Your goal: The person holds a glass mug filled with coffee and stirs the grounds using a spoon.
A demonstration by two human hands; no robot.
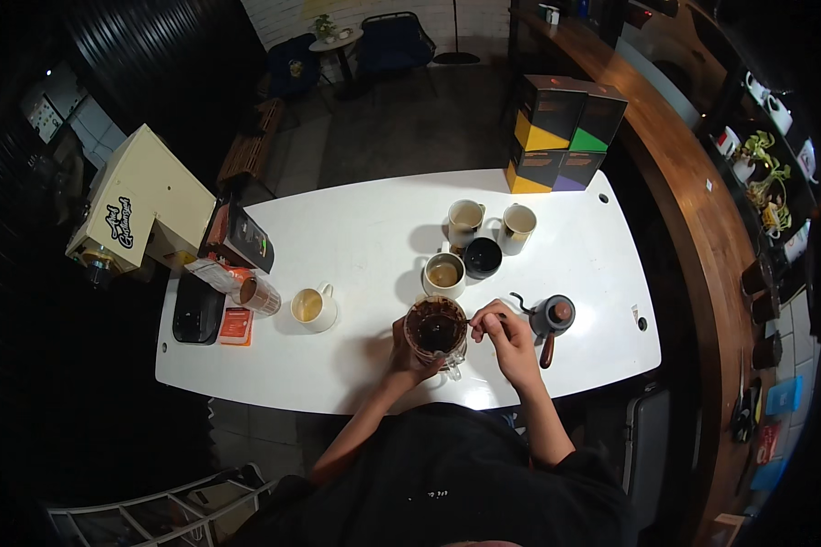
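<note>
My left hand [405,362] grips a clear coffee dripper or glass vessel [436,327] at its left and near side. Dark wet coffee grounds coat its inner wall, and a clear handle juts out at the near right. My right hand [507,336] pinches a thin utensil, perhaps a spoon, at the vessel's right rim; its far end is hard to make out. Just beyond the vessel stands a pale mug [445,275] with a little brown liquid. A dark gooseneck kettle [553,316] with a wooden handle and knob is to the right of my right hand.
On the white table [376,239] are two more mugs [465,217] [518,225], a black cup [483,258] and, leftward, another mug [313,309]. A ribbed tumbler [258,295], black tray [197,311] and cream machine [147,195] occupy the left end. Stacked boxes [564,133] stand far right.
</note>
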